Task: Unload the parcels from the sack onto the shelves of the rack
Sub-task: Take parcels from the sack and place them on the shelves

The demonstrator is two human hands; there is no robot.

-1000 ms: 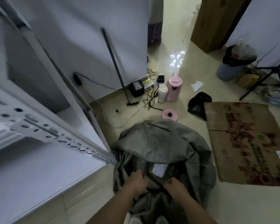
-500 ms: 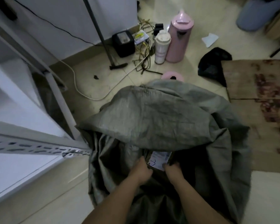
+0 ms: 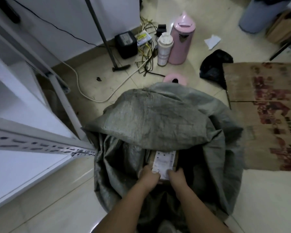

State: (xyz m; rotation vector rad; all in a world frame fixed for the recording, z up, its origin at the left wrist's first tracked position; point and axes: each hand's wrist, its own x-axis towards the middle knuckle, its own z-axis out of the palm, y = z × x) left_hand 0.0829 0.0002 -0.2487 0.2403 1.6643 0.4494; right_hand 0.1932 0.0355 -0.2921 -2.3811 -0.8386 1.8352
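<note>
A large grey woven sack lies open on the tiled floor in front of me. Inside its mouth sits a brown parcel with a white shipping label, partly under the sack's folded top flap. My left hand grips the parcel's near left edge. My right hand grips its near right edge, thumb on the label. The white metal rack with perforated rails stands at the left, its lower shelf beside the sack.
Beyond the sack stand a pink kettle, a white bottle, a pink lid, a black box and tangled cables. A flattened cardboard sheet lies at the right, with a black bag next to it.
The view has dropped and closed in on the sack. The parcel has come further out from under the flap, showing more of its label, with both hands still on it.
</note>
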